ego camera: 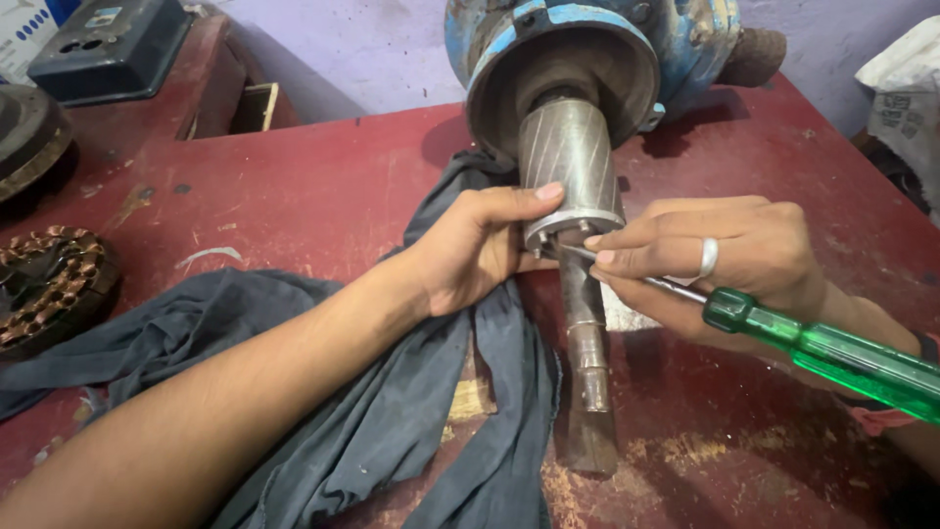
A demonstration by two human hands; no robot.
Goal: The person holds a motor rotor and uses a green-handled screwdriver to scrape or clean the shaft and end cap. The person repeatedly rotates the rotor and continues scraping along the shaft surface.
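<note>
Where the worn red tabletop met its left edge, a round copper-wound coil lay, ribbed and dull. A crumpled dark grey cloth sprawled from there toward the middle. The left hand was closed around the rotor, thumb pressed on its side. The rotor was a grey metal cylinder with slanted grooves, projecting from a chipped blue motor housing at the tabletop's far edge, its rusty stepped shaft pointing toward the near edge. The right hand, ringed, gripped a screwdriver with a translucent green handle, tip touching the rotor's end.
</note>
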